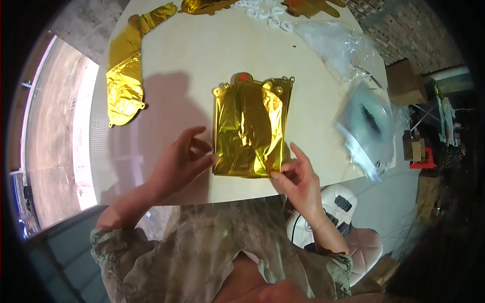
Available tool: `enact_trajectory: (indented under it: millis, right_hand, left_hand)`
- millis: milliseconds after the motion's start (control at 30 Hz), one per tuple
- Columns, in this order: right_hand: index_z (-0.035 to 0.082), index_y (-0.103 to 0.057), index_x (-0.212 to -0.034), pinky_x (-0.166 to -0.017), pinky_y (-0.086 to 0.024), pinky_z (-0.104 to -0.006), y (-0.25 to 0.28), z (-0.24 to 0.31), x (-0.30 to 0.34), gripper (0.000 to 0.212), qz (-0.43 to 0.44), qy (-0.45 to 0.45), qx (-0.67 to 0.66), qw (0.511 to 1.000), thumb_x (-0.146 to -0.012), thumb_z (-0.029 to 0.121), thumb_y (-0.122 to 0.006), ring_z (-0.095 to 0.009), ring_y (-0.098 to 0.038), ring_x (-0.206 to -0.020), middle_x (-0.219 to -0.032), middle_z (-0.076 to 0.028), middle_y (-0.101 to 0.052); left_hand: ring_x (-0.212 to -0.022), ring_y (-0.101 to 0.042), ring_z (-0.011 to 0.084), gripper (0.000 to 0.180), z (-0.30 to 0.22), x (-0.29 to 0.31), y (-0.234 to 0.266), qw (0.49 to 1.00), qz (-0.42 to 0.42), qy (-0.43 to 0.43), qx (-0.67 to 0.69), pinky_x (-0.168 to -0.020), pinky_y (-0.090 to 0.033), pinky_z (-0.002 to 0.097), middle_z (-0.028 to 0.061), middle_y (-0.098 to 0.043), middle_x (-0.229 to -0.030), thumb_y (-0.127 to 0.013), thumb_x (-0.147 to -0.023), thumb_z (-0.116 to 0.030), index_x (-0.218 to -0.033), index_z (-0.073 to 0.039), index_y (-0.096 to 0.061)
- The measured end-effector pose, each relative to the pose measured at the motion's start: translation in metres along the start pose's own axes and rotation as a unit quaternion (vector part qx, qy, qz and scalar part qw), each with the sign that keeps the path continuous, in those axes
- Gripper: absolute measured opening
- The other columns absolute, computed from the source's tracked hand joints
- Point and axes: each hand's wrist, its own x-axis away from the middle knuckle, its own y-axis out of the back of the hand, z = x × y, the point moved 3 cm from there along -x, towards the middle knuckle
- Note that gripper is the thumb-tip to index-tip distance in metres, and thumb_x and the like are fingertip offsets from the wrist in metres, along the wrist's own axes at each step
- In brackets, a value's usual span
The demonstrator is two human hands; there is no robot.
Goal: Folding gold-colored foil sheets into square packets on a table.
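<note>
A gold foil balloon (247,131), folded into a flat, roughly rectangular shape, lies on the pale table in front of me. Small tabs stick out along its far edge, near a red mark. My right hand (301,184) pinches the near right corner between thumb and a finger, its index finger raised. At the opposite side, my left hand (179,161) has its fingers curved and apart, the thumb tip at the balloon's lower left edge. Whether that thumb presses on the foil is hard to see. Another gold foil balloon (126,70), long and bent, rests farther left.
More gold foil pieces (204,5) and several white rings (273,20) lie at the table's far edge. Clear plastic film (336,45) and a stack of clear plastic bags (366,126) occupy the right side. A cushioned chair (361,247) stands below, beyond the table's near edge (242,198).
</note>
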Motion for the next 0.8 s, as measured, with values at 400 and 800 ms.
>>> enact_trajectory:
  millis: [400, 800]
  right_hand:
    - [-0.001, -0.045, -0.14, -0.065, -0.056, -0.0249, -0.009, -0.013, -0.013, 0.049, 0.025, -0.022, -0.156, 0.987, -0.095, -0.003, -0.065, -0.013, -0.066, -0.077, -0.094, -0.005, -0.061]
    - [-0.001, -0.045, -0.14, -0.063, -0.054, -0.0258, 0.007, -0.012, -0.001, 0.05, 0.069, -0.092, -0.079, 0.99, -0.095, 0.001, -0.068, -0.013, -0.066, -0.071, -0.085, -0.006, -0.064]
  left_hand:
    - [-0.056, -0.058, 0.0072, 0.012, -0.021, 0.007, -0.021, 0.967, 0.09, 0.17, 0.169, -0.05, -0.045, 0.0251, -0.001, -0.062, -0.071, -0.07, -0.096, -0.014, -0.091, -0.004, -0.065]
    - [-0.073, -0.066, 0.0088, 0.018, -0.008, 0.012, -0.037, 0.974, 0.114, 0.084, 0.178, -0.06, -0.053, 0.0282, 0.0009, -0.065, -0.079, -0.064, -0.1, -0.016, -0.095, -0.001, -0.058]
